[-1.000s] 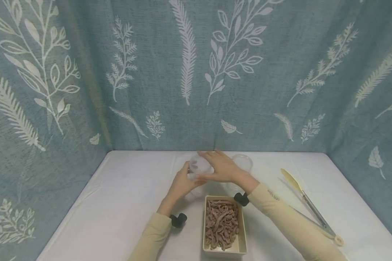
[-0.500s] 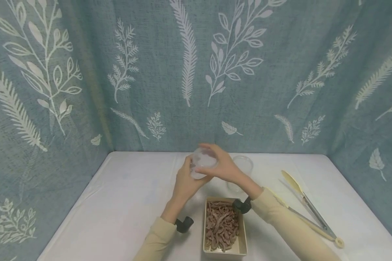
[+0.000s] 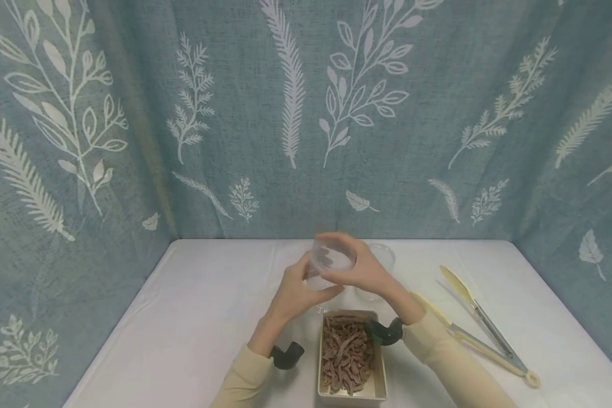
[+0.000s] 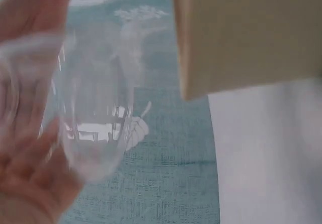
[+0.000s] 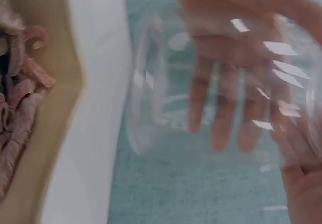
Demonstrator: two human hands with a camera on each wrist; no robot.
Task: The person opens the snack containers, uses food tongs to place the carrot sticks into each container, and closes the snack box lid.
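Both my hands hold a clear round plastic container [image 3: 332, 258] above the table, behind the box of meat. My left hand [image 3: 296, 292] grips its lower left side, with fingers and thumb spread round the wall. From the right, my right hand [image 3: 359, 266] curves round the upper part near the rim. In the right wrist view, fingers [image 5: 224, 108] show through the clear wall of the container [image 5: 171, 83]. The left wrist view shows the container [image 4: 95, 113] beside the left palm. Whether it is one piece or two nested pieces, I cannot tell.
Below the hands stands a beige box [image 3: 379, 374] of brownish meat strips [image 3: 348, 354]. More clear round plastic pieces [image 3: 386, 256] lie on the white table behind the right hand. Yellow-tipped metal tongs [image 3: 489, 331] lie at the right. A patterned blue-green curtain [image 3: 306, 198] surrounds the back and sides.
Both hands and the clear container rose slightly, then shifted right and a little lower. The right hand's fingers now curve round the rim. Box and tongs stay put.
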